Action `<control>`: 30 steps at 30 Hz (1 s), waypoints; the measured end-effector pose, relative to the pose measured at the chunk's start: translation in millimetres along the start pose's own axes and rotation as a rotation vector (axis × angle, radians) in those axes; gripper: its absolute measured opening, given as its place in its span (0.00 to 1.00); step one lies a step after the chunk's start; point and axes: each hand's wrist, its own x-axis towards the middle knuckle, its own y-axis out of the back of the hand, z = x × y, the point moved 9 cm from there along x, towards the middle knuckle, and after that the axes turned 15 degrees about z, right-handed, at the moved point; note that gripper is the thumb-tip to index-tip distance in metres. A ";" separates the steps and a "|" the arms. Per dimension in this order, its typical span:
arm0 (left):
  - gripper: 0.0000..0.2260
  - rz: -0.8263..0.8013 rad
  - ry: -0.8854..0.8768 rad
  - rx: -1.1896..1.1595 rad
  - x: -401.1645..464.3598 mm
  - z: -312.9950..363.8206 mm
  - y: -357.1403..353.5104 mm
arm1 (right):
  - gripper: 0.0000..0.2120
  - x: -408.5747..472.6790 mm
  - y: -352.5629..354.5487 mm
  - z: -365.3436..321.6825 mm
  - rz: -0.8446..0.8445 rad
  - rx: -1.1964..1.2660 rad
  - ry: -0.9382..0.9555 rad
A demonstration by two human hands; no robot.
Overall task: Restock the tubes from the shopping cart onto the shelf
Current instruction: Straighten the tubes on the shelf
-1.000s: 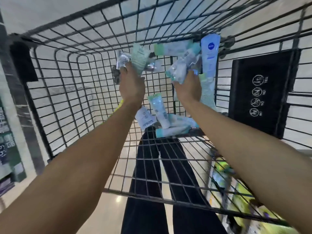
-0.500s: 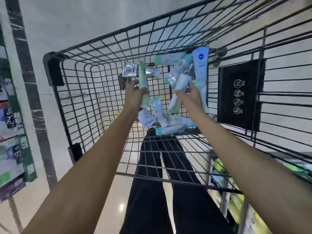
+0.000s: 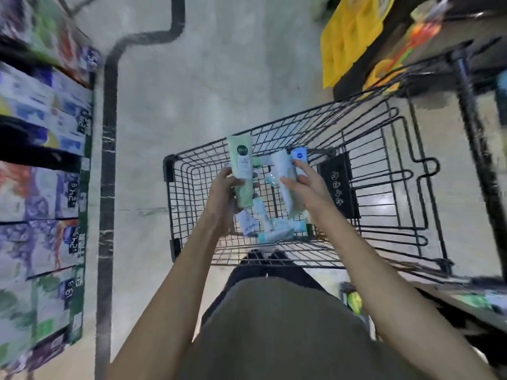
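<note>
My left hand [image 3: 223, 198] grips a pale green tube [image 3: 242, 168] held upright above the black wire shopping cart [image 3: 384, 171]. A white tube [image 3: 286, 182] stands slanted in my right hand [image 3: 304, 185], thumb and fingers round it. Behind it a blue-capped white tube [image 3: 299, 156] leans on the cart's far wall. Several more white and teal tubes [image 3: 274, 231] lie on the cart floor below my hands. The frame is blurred by head motion.
Shelves with boxed goods and price tags [image 3: 74, 187] run along the left edge. A black floor stripe [image 3: 107, 187] lies between them and the cart. Yellow packs [image 3: 348, 37] and another dark shelf [image 3: 452, 28] sit at top right. A black sign panel [image 3: 338, 185] hangs inside the cart.
The view has swung up and away from the cart. Both hands have lifted their tubes higher, out of the pile and above the cart floor.
</note>
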 end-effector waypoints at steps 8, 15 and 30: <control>0.21 -0.157 -0.101 0.012 -68.7 60.2 -19.0 | 0.32 -64.6 32.2 -66.0 0.012 -0.064 0.169; 0.24 -0.364 -0.156 0.128 -105.4 83.5 -32.7 | 0.17 -131.6 72.0 -68.4 0.364 0.204 0.222; 0.17 -0.768 -0.158 0.410 -232.8 -12.6 -69.2 | 0.30 -320.0 158.3 67.3 0.776 1.111 0.221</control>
